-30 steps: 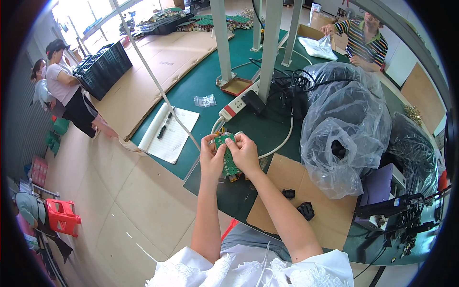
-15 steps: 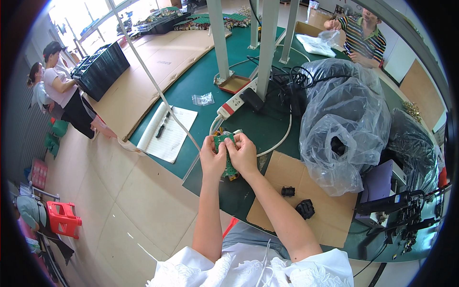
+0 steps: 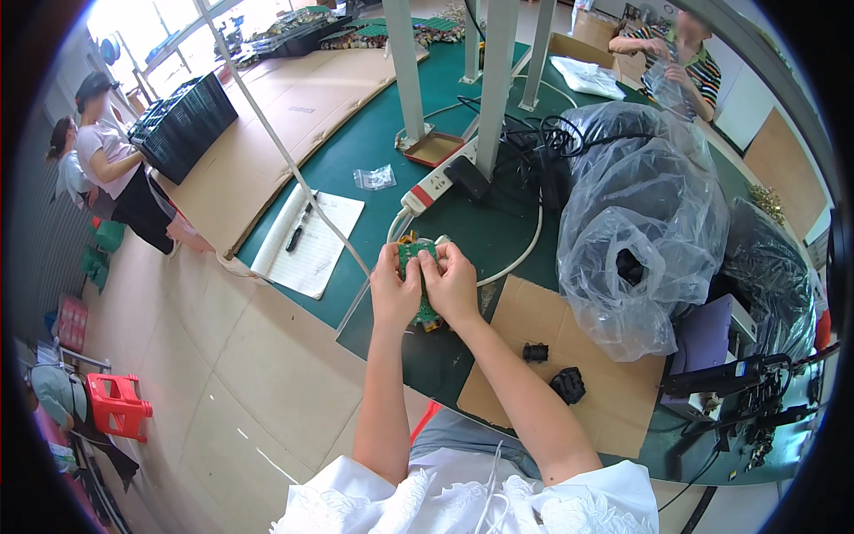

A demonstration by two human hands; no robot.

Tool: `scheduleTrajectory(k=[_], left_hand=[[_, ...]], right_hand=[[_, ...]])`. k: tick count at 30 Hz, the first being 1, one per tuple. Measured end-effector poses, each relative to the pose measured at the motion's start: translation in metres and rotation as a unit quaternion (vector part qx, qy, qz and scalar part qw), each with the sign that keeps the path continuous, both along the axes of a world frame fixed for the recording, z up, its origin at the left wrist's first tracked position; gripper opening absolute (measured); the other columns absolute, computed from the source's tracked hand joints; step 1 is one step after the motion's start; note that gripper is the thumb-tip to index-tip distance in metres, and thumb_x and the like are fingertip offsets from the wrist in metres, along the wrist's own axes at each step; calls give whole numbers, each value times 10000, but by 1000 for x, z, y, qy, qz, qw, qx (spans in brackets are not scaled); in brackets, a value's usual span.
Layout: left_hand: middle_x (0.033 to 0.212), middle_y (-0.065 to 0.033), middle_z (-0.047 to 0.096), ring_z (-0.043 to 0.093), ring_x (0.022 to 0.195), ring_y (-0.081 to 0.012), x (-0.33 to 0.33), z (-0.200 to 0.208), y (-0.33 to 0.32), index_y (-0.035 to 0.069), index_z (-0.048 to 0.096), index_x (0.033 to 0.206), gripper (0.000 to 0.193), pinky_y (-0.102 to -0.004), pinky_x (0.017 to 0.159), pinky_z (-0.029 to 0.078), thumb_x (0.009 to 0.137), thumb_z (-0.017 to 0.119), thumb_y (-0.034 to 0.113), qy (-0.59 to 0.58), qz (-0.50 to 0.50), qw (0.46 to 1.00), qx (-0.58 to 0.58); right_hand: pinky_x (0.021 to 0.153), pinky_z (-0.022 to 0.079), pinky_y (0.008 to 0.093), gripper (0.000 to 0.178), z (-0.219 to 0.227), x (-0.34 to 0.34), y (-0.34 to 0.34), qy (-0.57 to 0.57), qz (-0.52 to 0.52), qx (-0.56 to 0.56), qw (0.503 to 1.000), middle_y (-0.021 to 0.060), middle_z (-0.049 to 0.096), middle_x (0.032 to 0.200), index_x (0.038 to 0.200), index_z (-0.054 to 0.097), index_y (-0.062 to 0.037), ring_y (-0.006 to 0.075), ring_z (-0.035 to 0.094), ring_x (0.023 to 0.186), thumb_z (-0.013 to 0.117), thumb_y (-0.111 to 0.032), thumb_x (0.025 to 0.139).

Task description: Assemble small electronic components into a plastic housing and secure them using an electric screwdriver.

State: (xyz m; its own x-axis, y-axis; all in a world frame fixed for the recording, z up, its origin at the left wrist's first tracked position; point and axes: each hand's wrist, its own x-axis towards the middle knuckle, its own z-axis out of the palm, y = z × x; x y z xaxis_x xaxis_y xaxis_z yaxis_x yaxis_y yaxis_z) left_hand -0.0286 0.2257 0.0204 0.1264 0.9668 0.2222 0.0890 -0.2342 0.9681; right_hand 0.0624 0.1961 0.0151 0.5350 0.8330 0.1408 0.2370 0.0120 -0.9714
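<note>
A: What lies furthest left?

B: A red stool [image 3: 116,405] on the floor, and two people by a black crate [image 3: 182,125] at the far bench.

A: And on the green table [image 3: 356,151]?

B: A notebook [image 3: 311,240] with a pen [image 3: 298,231] on it, then a small clear bag [image 3: 374,178] and a white power strip [image 3: 436,185] beside a grey post [image 3: 496,80].

A: Where is the board?

B: The green circuit board [image 3: 418,276] sits upright between both hands, above the table's near edge. The left hand [image 3: 394,289] is clamped on its left edge, thumb on the face. The right hand [image 3: 452,285] is closed on its right side, fingertips pressed on the top.

A: What lies to the right?

B: A cardboard sheet [image 3: 569,400] bearing two black parts [image 3: 556,369], then a big clear plastic bag [image 3: 636,214] with dark pieces inside. Far right, a person in a striped shirt handles another bag.
</note>
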Motion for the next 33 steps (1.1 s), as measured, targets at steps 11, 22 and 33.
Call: scheduleTrajectory(k=[11,22,33], left_hand=[[724,-101,585,532,596,-125,5,3,1,-30,521,1034,242,-289,540,424,834,609,74,51,32,998,28],[858,6,600,536,771,-38,-39,20,8,5,534,1063,170,-184,671,413,923,558,98,-85,-144,968,-185],[875,0,619,552,773,-39,-31,44,-1,6,557,1052,166,-182,679,422,898,573,65,-209,-112,959,-155]], right_hand=[[522,440,378,201,-3,2,5,-54,-20,43,997,118,605,583,806,550,-16,251,591,521,642,-189,846],[591,435,207,182,7,28,3,197,107,-53,973,21,657,748,891,582,-19,39,558,640,628,-194,908],[474,354,241,266,27,20,-13,107,46,53,992,16,563,573,827,532,-12,44,455,508,696,-221,855]])
